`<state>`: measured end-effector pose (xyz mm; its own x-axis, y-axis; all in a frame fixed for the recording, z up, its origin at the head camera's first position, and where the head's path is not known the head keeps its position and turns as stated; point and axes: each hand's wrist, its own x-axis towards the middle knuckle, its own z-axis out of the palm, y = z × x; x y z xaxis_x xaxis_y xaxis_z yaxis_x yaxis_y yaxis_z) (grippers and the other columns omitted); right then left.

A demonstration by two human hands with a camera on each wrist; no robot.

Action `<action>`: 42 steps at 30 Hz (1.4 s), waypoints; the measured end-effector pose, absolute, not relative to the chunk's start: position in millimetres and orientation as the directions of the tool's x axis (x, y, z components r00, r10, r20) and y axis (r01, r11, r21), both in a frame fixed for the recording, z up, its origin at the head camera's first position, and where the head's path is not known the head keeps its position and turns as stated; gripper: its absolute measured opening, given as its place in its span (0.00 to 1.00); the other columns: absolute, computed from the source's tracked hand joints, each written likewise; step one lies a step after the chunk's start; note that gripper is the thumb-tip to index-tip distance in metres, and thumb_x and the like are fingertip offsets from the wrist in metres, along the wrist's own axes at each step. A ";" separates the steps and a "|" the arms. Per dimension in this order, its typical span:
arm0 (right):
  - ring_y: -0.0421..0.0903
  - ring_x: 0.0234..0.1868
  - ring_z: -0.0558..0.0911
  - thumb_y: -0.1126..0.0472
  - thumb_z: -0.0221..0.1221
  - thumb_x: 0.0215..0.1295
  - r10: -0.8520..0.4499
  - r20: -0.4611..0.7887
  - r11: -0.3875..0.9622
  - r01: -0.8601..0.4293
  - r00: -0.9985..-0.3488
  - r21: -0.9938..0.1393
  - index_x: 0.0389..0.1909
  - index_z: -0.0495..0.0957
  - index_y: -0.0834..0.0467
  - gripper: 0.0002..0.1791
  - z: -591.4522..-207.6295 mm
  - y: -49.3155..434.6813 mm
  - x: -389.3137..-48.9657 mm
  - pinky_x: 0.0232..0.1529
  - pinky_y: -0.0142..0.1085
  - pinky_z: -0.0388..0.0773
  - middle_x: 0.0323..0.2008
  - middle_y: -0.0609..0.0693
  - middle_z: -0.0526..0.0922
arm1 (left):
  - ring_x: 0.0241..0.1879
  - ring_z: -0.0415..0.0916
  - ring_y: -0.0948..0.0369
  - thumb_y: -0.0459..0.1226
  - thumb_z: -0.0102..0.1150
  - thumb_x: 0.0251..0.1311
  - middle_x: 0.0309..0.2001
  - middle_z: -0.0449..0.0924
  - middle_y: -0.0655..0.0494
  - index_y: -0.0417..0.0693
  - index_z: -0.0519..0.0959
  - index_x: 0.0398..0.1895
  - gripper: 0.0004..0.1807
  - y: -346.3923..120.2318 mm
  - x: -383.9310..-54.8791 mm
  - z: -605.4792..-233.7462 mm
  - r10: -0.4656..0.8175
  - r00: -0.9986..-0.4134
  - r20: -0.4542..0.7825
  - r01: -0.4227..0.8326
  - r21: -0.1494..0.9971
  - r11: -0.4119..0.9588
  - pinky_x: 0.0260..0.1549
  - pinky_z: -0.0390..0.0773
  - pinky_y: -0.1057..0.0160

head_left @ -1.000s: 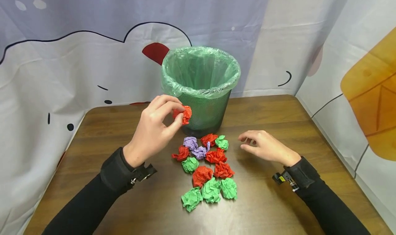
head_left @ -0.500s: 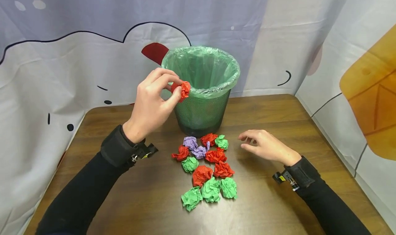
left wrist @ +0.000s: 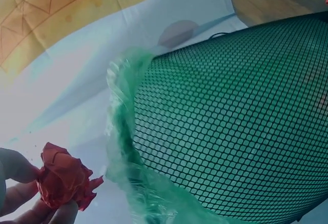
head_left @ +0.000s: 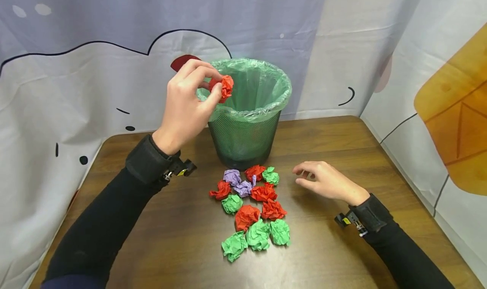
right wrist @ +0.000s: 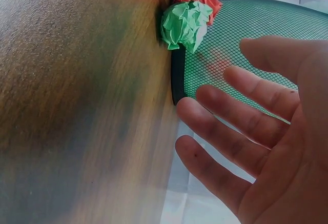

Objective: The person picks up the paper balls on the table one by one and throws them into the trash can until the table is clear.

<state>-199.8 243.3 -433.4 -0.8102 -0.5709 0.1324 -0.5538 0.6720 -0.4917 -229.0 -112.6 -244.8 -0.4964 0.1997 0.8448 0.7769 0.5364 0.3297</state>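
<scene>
Between thumb and fingers my left hand (head_left: 190, 101) pinches a crumpled red paper ball (head_left: 226, 88), held up at the near left rim of the bin. The mesh waste bin (head_left: 243, 141) is lined with a green plastic bag (head_left: 262, 111) folded over its rim. In the left wrist view the red paper ball (left wrist: 61, 178) is apart from the bag's edge. My right hand (head_left: 327, 181) is held over the table at the right, fingers relaxed and holding nothing. A small green paper ball (head_left: 271, 175) is the nearest ball to it.
In front of the bin, red (head_left: 247, 217), green (head_left: 258, 235) and purple paper balls (head_left: 243, 188) lie clustered on the wooden table (head_left: 171, 238). A printed curtain (head_left: 95, 82) hangs behind and along the right side. Something reddish shows faintly through the bin's mesh (right wrist: 220, 65).
My left hand has risen with the red paper ball, from in front of the bin's side to its rim. The right hand has stayed in place. The head view has shifted slightly.
</scene>
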 end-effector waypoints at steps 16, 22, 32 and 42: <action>0.38 0.40 0.82 0.57 0.64 0.68 -0.567 0.133 0.671 -0.549 -0.813 -0.497 0.52 0.83 0.57 0.14 -434.3 245.5 -198.4 0.43 0.46 0.82 0.45 0.51 0.87 | 0.49 0.74 0.54 0.31 0.54 0.67 0.46 0.77 0.47 0.40 0.81 0.39 0.07 -105.7 -264.9 -242.6 0.226 -0.671 0.706 0.652 0.417 0.633 0.46 0.77 0.62; 0.38 0.41 0.82 0.56 0.63 0.68 -0.565 0.131 0.674 -0.547 -0.815 -0.497 0.52 0.83 0.56 0.14 -435.3 247.0 -197.4 0.43 0.45 0.81 0.46 0.50 0.87 | 0.47 0.73 0.53 0.32 0.54 0.67 0.47 0.78 0.47 0.42 0.82 0.43 0.08 -107.1 -269.6 -249.9 0.229 -0.691 0.686 0.628 0.413 0.659 0.48 0.76 0.59; 0.38 0.40 0.82 0.57 0.63 0.68 -0.565 0.128 0.676 -0.546 -0.815 -0.496 0.52 0.83 0.56 0.14 -435.5 247.2 -193.8 0.43 0.45 0.82 0.46 0.50 0.87 | 0.51 0.72 0.52 0.31 0.54 0.65 0.45 0.79 0.47 0.42 0.83 0.43 0.09 -113.5 -264.4 -258.0 0.217 -0.686 0.694 0.615 0.394 0.683 0.52 0.71 0.54; 0.38 0.41 0.82 0.57 0.63 0.68 -0.565 0.122 0.681 -0.545 -0.816 -0.490 0.52 0.83 0.57 0.15 -435.5 246.6 -190.7 0.43 0.45 0.81 0.46 0.50 0.87 | 0.44 0.72 0.51 0.30 0.55 0.63 0.40 0.80 0.46 0.40 0.84 0.39 0.08 -131.7 -248.7 -273.2 0.165 -0.619 0.768 0.649 0.382 0.658 0.45 0.69 0.57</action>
<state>-190.7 246.6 -435.5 -0.8158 -0.5654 0.1218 -0.5449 0.6807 -0.4896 -248.7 -131.7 -273.2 -0.6187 0.1650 0.7681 0.6495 0.6575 0.3819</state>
